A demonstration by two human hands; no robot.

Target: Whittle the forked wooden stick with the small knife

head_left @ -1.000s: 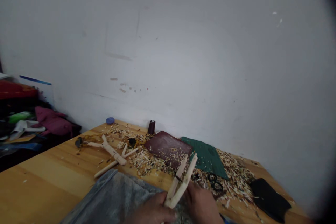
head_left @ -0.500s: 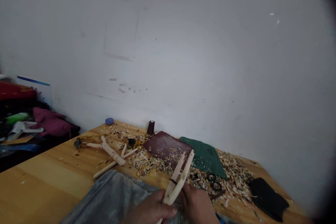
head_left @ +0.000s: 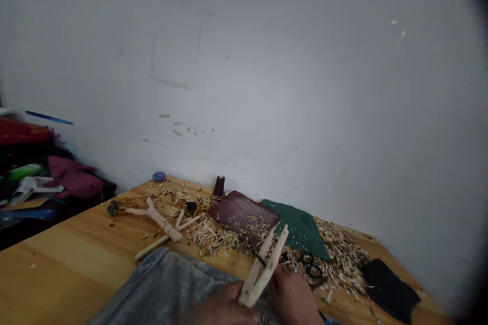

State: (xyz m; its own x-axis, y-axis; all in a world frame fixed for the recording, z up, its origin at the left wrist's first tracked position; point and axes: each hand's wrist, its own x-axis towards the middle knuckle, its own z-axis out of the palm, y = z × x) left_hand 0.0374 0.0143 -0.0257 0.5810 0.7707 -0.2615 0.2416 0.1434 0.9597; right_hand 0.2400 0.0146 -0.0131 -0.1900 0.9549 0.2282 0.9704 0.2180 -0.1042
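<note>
My left hand (head_left: 224, 307) and right hand (head_left: 293, 299) are close together, clamped on the forked stick (head_left: 263, 274): left at its joined end, right on one limb. Pale and cord-bound, it tilts above the gray cloth (head_left: 163, 289) by the table (head_left: 64, 259) edge.

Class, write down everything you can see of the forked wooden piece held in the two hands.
The forked wooden piece is pale, bare-looking wood: two long, straight arms meeting in a V at the lower end. A thin dark cord appears to cross between the arms partway up. It is tilted, with its open end pointing away from the person, above scattered wood shavings. The left hand grips the joined end; the right hand lies against the right arm.
</note>
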